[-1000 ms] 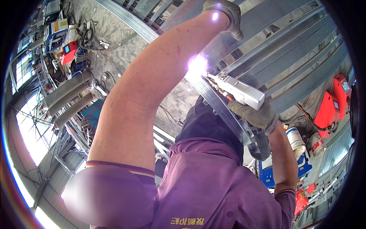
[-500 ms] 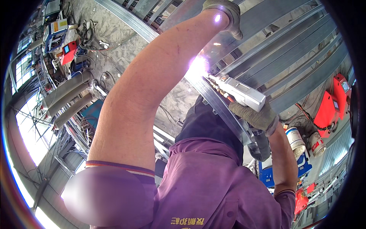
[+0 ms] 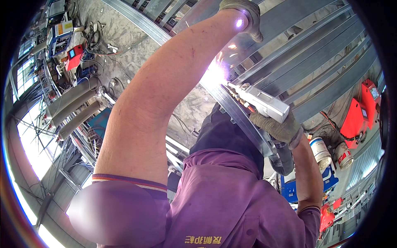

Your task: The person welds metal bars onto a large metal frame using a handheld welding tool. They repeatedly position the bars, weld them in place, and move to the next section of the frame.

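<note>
My right hand [image 3: 279, 127], in a grey-brown work glove, is closed around a white and silver handheld welding gun [image 3: 264, 102]. The gun's nozzle points up and left at a long galvanized metal bar [image 3: 244, 126]. At the tip burns a bright white-violet weld glare [image 3: 216, 74], which hides the joint itself. My left hand [image 3: 244, 14], also gloved, reaches across to the metal frame [image 3: 285, 16] at the top. One digit points down along the metal; the other fingers are mostly hidden, so its grip is unclear. A violet light spot falls near its wrist.
Several parallel metal slats [image 3: 314, 62] fill the upper right. Red machines [image 3: 355, 120] and paint buckets [image 3: 320, 151] stand at the right. Another red unit [image 3: 75, 57], cables [image 3: 97, 35] and large grey cylinders [image 3: 72, 99] lie at the left on the concrete floor [image 3: 124, 53].
The welding gun and my right hand have shifted very slightly right and down. More sparks fly up from the glare. My left hand has hardly moved.
</note>
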